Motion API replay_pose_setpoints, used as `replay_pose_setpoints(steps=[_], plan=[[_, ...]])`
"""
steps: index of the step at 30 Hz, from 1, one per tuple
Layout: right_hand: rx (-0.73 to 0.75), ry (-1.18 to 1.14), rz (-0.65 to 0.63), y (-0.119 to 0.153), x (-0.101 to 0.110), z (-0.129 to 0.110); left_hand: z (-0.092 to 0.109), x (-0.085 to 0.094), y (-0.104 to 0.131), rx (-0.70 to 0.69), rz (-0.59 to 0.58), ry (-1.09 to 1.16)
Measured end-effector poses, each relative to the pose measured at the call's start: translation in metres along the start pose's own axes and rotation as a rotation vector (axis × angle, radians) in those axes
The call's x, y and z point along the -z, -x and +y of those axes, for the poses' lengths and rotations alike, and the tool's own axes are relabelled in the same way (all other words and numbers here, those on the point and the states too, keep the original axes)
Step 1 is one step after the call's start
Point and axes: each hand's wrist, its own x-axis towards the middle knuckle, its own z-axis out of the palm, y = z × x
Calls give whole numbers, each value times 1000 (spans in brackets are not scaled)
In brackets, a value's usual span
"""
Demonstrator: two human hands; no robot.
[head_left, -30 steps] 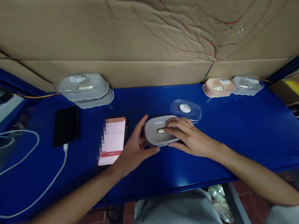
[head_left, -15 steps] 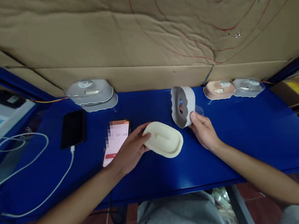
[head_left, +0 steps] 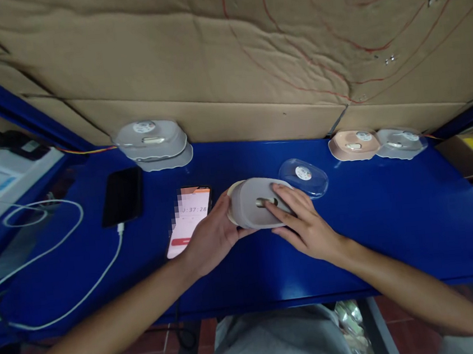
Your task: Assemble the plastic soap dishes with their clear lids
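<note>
A grey plastic oval cover (head_left: 252, 189) with a slot in its top sits over a cream oval tray (head_left: 234, 211). Only the tray's left edge shows; the rest is hidden beneath the cover. My left hand (head_left: 215, 233) is closed around the left end, gripping the tray. From the right, my right hand (head_left: 309, 223) holds the grey cover, its fingers across the top beside the slot and its thumb at the near side. Just behind that hand, a clear plastic lid (head_left: 315, 179) with a round white sticker lies on the blue table (head_left: 373, 230).
Stacked grey oval cases (head_left: 159, 131) stand at the back left. A peach case (head_left: 354, 145) and a grey case (head_left: 402, 142) sit at the back right. To the left are a phone with a lit timer (head_left: 190, 218), a dark phone (head_left: 122, 194) and a white cable (head_left: 104, 281).
My right hand has brought the grey cover left, turned it slot side up and set it over the cream tray in my left hand. The clear lid behind is now uncovered.
</note>
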Motion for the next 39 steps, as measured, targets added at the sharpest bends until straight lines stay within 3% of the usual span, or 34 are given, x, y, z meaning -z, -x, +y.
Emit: replay_pose_setpoints(steps=[5, 11, 15, 17, 21, 23, 26, 28, 33, 39], plan=[[12, 174, -73, 0, -4, -7, -5, 5, 2, 25, -106, -39], [11, 87, -162, 0, 2, 6, -2, 6, 0, 23, -47, -98], [-234, 135, -45, -3, 20, 37, 5, 4, -3, 67, 45, -50], [-370, 227, -58, -2, 26, 54, 9, 4, -3, 72, 75, -39], [-450, 266, -203, 4, 25, 77, 12, 3, -4, 40, 83, -11], [-456, 183, -161, 6, 23, 78, 13, 3, -5, 23, 100, 3], [-393, 12, 17, 5, 22, 68, 13, 4, -5, 4, 120, 29], [-289, -74, 62, 3, 24, 55, 11, 4, -5, 10, 114, 42], [-51, -123, -81, 0, 20, 25, 2, 3, -1, 106, 15, 44], [102, -29, -155, -2, 9, 16, -6, 2, 3, 148, -123, -8]])
